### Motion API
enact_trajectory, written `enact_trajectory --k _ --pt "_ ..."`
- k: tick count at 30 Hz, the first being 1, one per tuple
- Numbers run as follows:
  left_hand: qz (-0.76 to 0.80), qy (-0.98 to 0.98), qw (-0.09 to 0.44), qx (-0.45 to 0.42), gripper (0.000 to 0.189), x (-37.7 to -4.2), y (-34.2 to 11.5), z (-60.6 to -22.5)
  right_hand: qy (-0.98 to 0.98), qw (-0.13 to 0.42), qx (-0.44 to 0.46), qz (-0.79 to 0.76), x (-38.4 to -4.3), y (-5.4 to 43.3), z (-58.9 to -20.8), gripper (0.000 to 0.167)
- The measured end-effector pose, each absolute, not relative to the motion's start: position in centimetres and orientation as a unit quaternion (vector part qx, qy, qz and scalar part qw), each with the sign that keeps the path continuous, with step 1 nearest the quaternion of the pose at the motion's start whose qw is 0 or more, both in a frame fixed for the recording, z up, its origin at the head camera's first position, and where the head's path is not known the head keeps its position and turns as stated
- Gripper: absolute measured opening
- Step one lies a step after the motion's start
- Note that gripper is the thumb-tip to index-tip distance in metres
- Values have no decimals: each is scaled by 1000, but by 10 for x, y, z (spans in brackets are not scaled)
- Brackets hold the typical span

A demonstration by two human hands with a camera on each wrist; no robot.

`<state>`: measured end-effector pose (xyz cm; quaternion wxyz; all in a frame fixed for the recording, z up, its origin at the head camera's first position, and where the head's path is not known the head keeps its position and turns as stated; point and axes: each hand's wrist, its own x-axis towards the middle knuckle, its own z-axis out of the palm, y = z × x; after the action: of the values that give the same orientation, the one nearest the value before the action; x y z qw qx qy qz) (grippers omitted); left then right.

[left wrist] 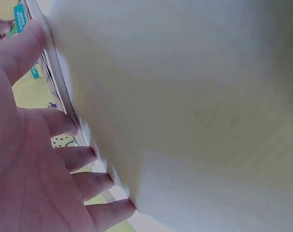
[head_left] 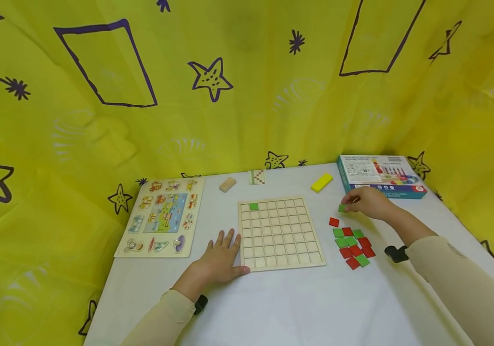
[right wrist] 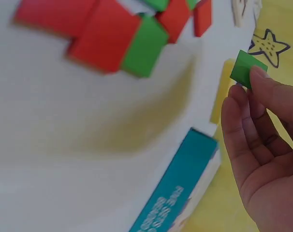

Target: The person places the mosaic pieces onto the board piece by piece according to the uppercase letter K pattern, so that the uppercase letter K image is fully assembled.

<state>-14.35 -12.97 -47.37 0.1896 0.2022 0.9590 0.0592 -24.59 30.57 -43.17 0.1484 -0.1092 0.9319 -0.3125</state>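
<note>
Flat on the tabletop, the left hand lies with fingers spread against the grid board's left edge. Farther right, the right hand pinches one green tile above bare surface. One green tile fills the board; ten loose tiles lie beside it.

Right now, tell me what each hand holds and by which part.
The right hand pinches a green tile by its edge with the fingertips. The left hand holds nothing; it lies flat beside the board.
</note>
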Motion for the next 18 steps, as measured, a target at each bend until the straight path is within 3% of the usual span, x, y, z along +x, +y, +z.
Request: enact_trajectory --k 11,18 --pt "59 958 196 202 95 -144 -129 -470 920 128 -165 -332 -268 236 -417 12" --pt "48 958 198 199 96 -144 -129 -474 904 147 -192 -353 -282 199 -421 11"
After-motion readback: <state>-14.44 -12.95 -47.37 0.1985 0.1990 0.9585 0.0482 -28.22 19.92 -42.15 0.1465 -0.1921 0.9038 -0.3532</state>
